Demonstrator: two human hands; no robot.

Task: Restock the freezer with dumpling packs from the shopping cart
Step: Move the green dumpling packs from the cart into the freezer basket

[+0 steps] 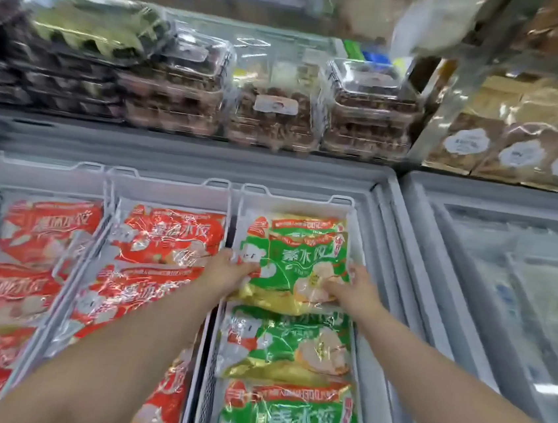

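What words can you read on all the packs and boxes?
"素水饺": held green pack.
"素水饺": nearest green pack.
"水饺", rest blurred: red pack.
Too blurred: labels on clear boxes and brown bags.

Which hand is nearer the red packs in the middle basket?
Left. The left hand holds the green pack by its left edge, beside the red packs; the right hand holds its opposite edge, farther.
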